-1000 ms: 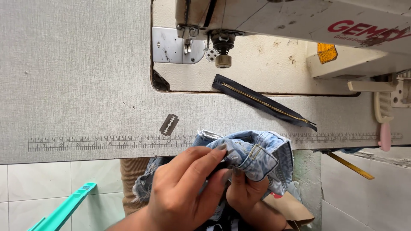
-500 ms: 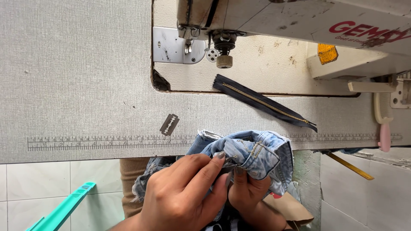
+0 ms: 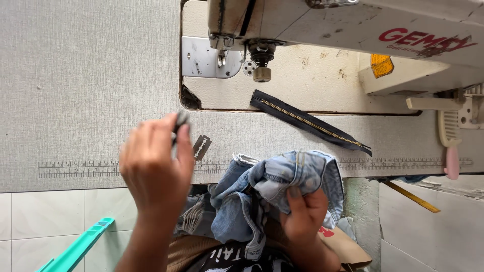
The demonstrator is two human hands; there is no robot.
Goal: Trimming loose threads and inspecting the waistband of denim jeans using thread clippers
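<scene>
While your left hand [image 3: 154,161] hovers by the razor blade [image 3: 201,147], your right hand [image 3: 302,211] grips the denim [image 3: 282,176].
Left fingers look pinched on something small (blurred); 1 careless grab could cut you.

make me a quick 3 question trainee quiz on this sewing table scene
1. True or false: the right hand grips the bunched denim garment.
2. What does the left hand reach toward? A) razor blade B) black zipper C) pink comb
3. What is printed along the table's front edge?

Key: 1 true; 2 A; 3 a ruler scale.
</scene>
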